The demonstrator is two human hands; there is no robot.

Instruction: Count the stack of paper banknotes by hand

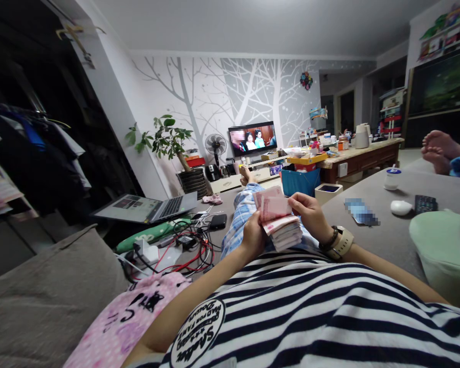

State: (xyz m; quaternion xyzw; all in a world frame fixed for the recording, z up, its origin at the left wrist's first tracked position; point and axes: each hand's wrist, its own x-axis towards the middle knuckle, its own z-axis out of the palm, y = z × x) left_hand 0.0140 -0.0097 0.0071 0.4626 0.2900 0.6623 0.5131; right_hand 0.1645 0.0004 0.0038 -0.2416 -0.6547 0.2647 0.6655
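Both hands are together above my lap, over a thick stack of banknotes (285,234) that rests against my striped shirt. My left hand (253,234) is closed round the near left edge of some loose pinkish-red banknotes (269,200), which stand up above the stack. At their right edge my right hand (310,212) pinches a paler note between thumb and fingers; a watch and a dark bracelet sit on that wrist. Whether the left fingers also touch the stack is hidden.
Left of my legs lie an open laptop (153,207), tangled cables (199,248) and a pink blanket (138,312). To the right are a phone (360,210), a white mouse (401,207), a dark remote (425,204) and a pale green container (437,240). Another person's feet (440,148) rest farther right.
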